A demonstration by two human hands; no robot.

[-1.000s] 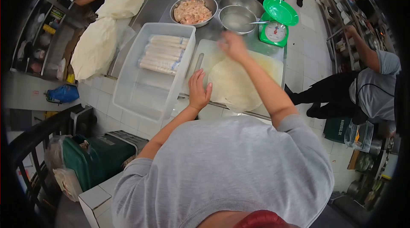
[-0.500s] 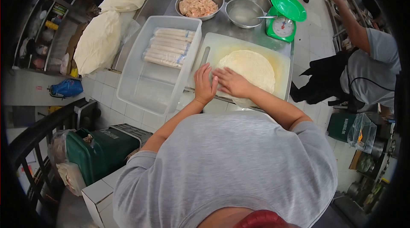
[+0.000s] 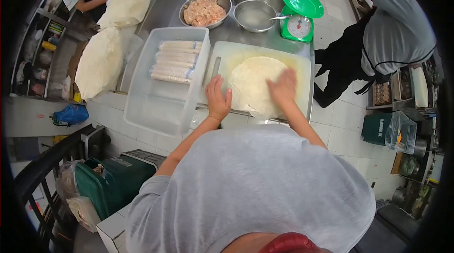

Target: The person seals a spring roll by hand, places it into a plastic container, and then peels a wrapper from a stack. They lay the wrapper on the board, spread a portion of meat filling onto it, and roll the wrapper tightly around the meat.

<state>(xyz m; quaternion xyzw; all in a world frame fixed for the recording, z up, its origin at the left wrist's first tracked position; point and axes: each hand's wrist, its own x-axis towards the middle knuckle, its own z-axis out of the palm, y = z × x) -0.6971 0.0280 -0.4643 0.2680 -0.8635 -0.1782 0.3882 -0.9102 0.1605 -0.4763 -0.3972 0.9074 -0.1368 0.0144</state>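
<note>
Wrapper (image 3: 253,82) on white board (image 3: 302,71) — both hands flat, open, grasping nothing — steel counter (image 3: 236,33), tiled kitchen.

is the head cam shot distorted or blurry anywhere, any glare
Head view: strong fisheye, the tub and board edges bow and the corners go black; the right hand on the wrapper is slightly motion-blurred, the left hand sharper; soft glare on the steel bowls; lighting even, shadows faint.
</note>
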